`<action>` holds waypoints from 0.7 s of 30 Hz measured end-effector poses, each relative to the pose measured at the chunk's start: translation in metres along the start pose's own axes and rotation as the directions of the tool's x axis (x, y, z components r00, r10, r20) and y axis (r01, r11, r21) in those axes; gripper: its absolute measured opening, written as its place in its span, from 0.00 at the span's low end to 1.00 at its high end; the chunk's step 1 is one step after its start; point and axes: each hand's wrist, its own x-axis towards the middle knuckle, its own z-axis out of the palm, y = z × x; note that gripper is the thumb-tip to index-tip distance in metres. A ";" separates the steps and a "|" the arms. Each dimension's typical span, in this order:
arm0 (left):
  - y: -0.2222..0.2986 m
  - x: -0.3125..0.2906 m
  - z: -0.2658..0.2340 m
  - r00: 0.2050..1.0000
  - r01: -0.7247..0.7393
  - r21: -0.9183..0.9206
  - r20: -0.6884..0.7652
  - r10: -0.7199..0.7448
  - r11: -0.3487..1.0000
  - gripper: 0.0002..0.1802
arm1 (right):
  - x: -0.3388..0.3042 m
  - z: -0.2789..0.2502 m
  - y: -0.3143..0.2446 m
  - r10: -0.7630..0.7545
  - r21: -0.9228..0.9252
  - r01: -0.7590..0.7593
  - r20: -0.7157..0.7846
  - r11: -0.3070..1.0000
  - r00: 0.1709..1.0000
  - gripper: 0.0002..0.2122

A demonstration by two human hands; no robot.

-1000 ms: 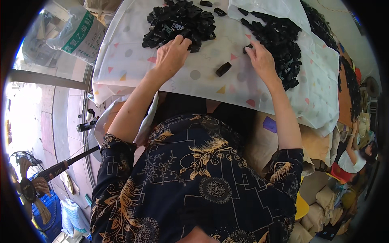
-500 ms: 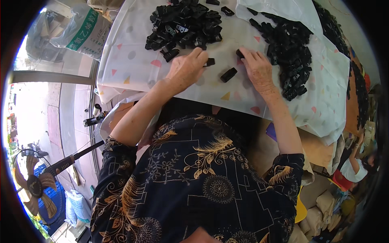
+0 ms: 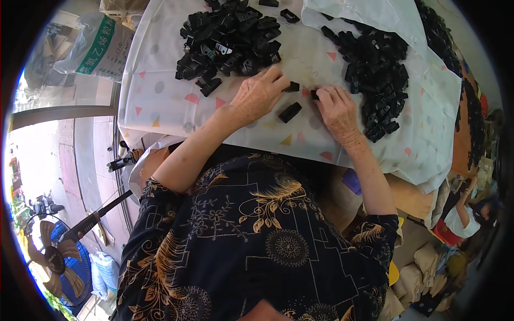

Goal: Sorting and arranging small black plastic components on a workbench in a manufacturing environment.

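Black block (image 3: 292,86) pinched by the left hand (image 3: 259,94) at its three o'clock, second block (image 3: 314,94) gripped by the right hand (image 3: 338,111) at its ten: lining up, seemingly, calling for steadiness!

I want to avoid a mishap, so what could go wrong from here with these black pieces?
The black piece at the left hand juts out, so it might slip. The loose piece lies between that hand and the right hand, so either could knock it. The left pile and right pile look similar, so mixed pieces could be hard to sort.
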 end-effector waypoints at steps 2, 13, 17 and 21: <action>0.008 0.000 -0.003 0.997 0.069 -0.046 -0.017 -0.070 0.997 0.14 | 0.001 -0.001 0.003 0.084 0.068 -0.084 0.000 0.994 0.996 0.15; 0.008 0.000 0.006 0.981 0.194 -0.137 0.037 -0.191 0.971 0.18 | 0.023 0.003 -0.025 0.370 0.598 -0.323 0.048 0.734 0.928 0.15; 0.006 0.001 0.007 0.980 0.201 -0.194 0.036 -0.198 0.960 0.19 | 0.030 0.009 -0.018 0.082 0.414 -0.062 -0.032 0.908 0.996 0.16; 0.004 0.000 0.007 0.984 0.180 -0.210 0.028 -0.178 0.961 0.18 | 0.032 0.014 -0.020 0.054 0.442 -0.024 -0.057 0.897 0.997 0.15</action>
